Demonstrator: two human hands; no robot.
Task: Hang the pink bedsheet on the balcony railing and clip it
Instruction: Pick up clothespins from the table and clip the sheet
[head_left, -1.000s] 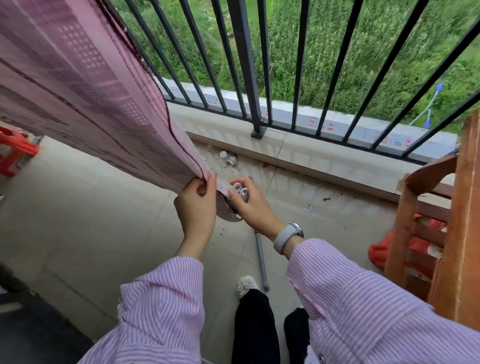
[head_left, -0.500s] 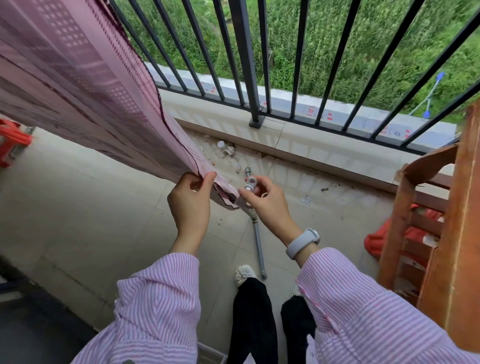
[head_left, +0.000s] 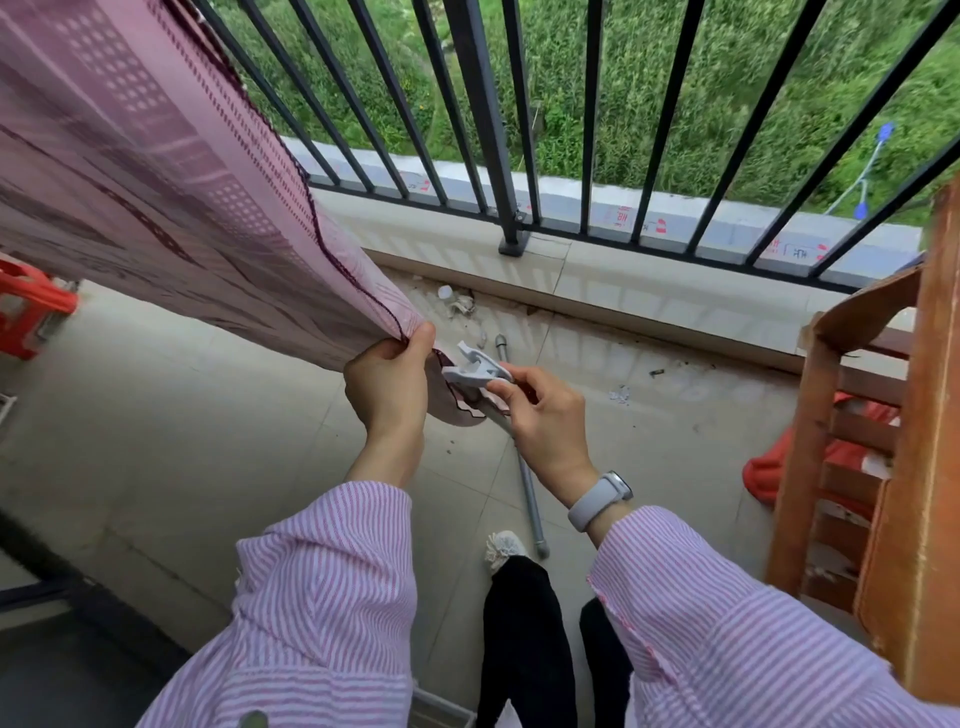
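Tiled balcony floor (head_left: 156, 441) under left hand (head_left: 387, 382) gripping bedsheet (head_left: 156, 182), right hand (head_left: 540, 410) pinching clip (head_left: 475, 366)

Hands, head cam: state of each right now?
Left hand: closed, gripping the pink bedsheet at its corner.
Right hand: closed, pinching a white clip.

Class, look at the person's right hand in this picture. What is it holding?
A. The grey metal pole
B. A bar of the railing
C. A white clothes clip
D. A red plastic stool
C: the right hand pinches a white clothes clip with its jaws spread, just beside the corner of the pink bedsheet that the left hand grips.
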